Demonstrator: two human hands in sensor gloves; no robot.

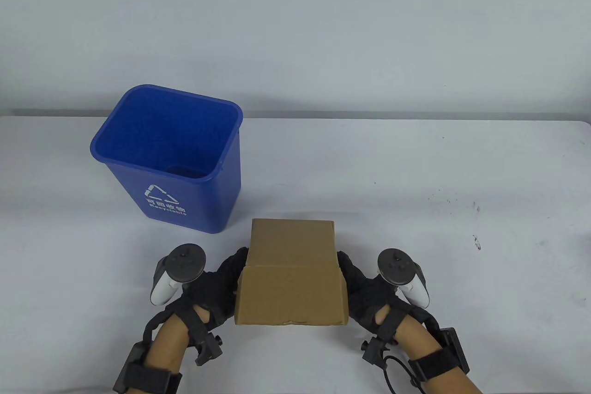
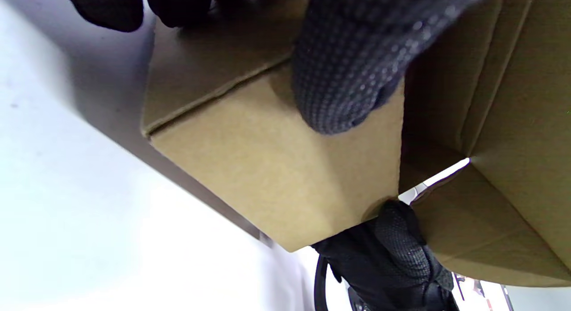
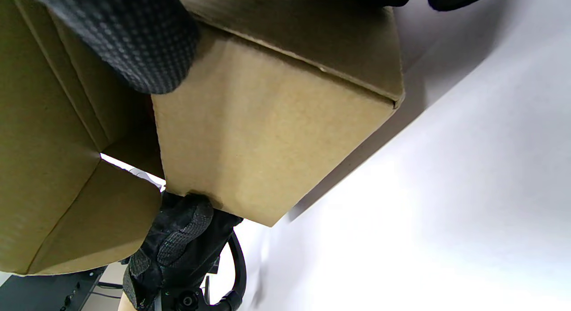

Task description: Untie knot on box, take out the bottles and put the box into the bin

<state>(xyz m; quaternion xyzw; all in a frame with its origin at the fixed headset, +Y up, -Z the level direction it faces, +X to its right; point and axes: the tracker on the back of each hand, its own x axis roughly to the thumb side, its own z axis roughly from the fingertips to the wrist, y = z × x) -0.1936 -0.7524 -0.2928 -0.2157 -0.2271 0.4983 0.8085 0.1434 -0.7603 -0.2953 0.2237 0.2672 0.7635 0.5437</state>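
A plain brown cardboard box (image 1: 292, 274) is held between both gloved hands near the table's front edge, its near flap hanging towards me. My left hand (image 1: 217, 283) grips its left side and my right hand (image 1: 364, 287) grips its right side. In the left wrist view the left thumb (image 2: 352, 65) presses on a side flap of the box (image 2: 276, 168), which casts a shadow on the table below. The right wrist view shows the right thumb (image 3: 134, 39) on the opposite flap of the box (image 3: 267, 137). The blue recycling bin (image 1: 138, 133) stands upright behind the box to the left. No bottles or string are visible.
The white table (image 1: 415, 190) runs wide behind and to the right of the box, with a few small dark marks (image 1: 475, 241) on the right. A plain pale wall rises beyond the table's far edge.
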